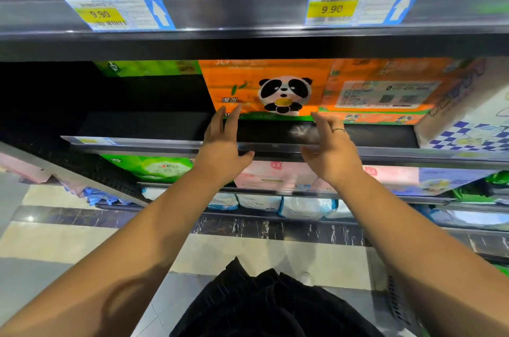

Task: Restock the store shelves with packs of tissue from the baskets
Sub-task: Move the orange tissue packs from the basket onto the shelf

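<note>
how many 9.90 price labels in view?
2, both on the top shelf rail: left label near its left end, right label right of centre. The lower rail's labels are too blurred to read.

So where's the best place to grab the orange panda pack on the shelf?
Probably from the front, one hand at each bottom corner of the panda pack. It is wide and its face looks outward. The left hand could wrap its left side, where a dark gap shows; on the right another orange pack seems pressed against it.
</note>
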Demonstrator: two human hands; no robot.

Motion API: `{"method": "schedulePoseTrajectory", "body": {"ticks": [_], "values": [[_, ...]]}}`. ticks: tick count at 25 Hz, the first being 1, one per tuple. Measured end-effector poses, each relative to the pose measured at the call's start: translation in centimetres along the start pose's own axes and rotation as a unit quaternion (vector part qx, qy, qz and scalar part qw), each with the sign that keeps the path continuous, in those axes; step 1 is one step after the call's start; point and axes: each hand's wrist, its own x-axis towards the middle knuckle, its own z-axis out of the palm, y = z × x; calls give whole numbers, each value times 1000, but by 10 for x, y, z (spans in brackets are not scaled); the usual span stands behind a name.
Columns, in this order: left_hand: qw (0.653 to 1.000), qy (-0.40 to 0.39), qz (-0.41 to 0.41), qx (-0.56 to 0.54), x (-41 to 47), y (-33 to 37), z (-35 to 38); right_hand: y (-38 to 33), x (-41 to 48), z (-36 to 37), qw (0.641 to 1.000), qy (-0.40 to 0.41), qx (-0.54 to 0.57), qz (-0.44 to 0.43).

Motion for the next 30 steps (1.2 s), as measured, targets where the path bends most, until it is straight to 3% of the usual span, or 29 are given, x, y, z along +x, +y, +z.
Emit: {"method": "schedulePoseTrajectory", "body": {"ticks": [4, 8, 13, 19, 30], "values": [[995, 13, 59, 74, -26, 26, 18, 27, -45, -17, 992, 43, -119, 7], [985, -2, 144, 97, -50, 61, 40, 53, -99, -28, 986, 85, -143, 30], [956, -55, 264, 118, -75, 99, 71, 77, -176, -30, 971, 54, -187, 142], [893, -129, 400, 161, -126, 131, 120, 86, -294, -21, 932, 54, -175, 314], [738, -238, 597, 206, -282, 259, 228, 155, -537, -31, 812, 80, -94, 571]]}}
